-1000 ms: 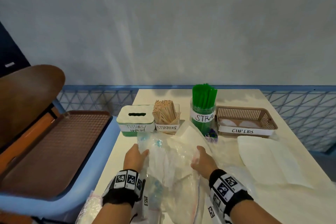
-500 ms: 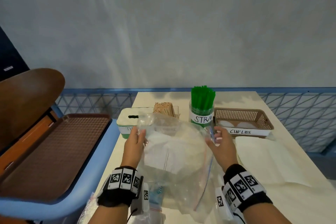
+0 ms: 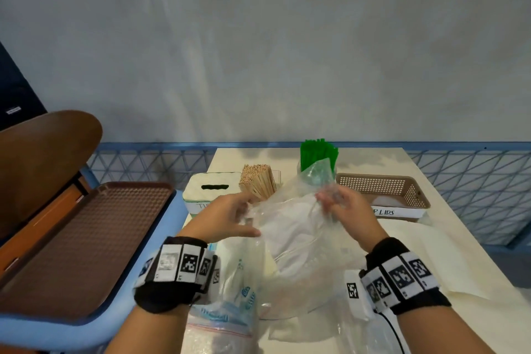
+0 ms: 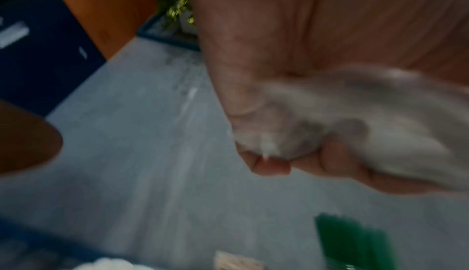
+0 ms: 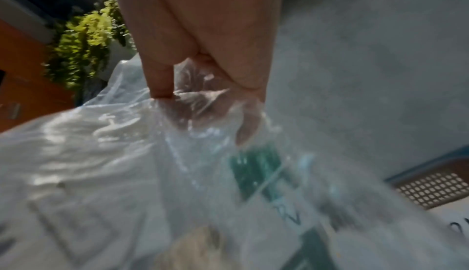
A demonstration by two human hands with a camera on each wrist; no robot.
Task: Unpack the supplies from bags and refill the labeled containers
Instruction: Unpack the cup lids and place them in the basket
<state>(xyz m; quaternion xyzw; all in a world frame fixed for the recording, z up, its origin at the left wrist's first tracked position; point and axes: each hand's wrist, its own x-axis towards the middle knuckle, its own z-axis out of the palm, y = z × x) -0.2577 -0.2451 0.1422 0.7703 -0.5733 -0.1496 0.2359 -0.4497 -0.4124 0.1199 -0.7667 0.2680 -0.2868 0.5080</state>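
Observation:
I hold a clear plastic bag point(image 3: 298, 241) of white napkins above the table. My left hand point(image 3: 230, 218) grips its left edge, fingers curled on the plastic point(image 4: 330, 126). My right hand point(image 3: 342, 207) pinches the bag's top right corner point(image 5: 198, 110). Behind the bag stand the white tissue box point(image 3: 212, 190), the wooden stirrers point(image 3: 258, 181), the green straws point(image 3: 317, 154) in their labelled jar, and the brown cup-lids basket point(image 3: 382, 192).
A second zip bag point(image 3: 227, 304) with blue print lies under my left wrist. White paper sheets point(image 3: 448, 261) lie on the right of the table point(image 3: 235, 158). A brown tray point(image 3: 71, 238) on a blue chair is at left. A blue lattice rail runs behind.
Both hands lifted the napkin bag off the table and drew closer together at its top. The bag now covers part of the straw jar.

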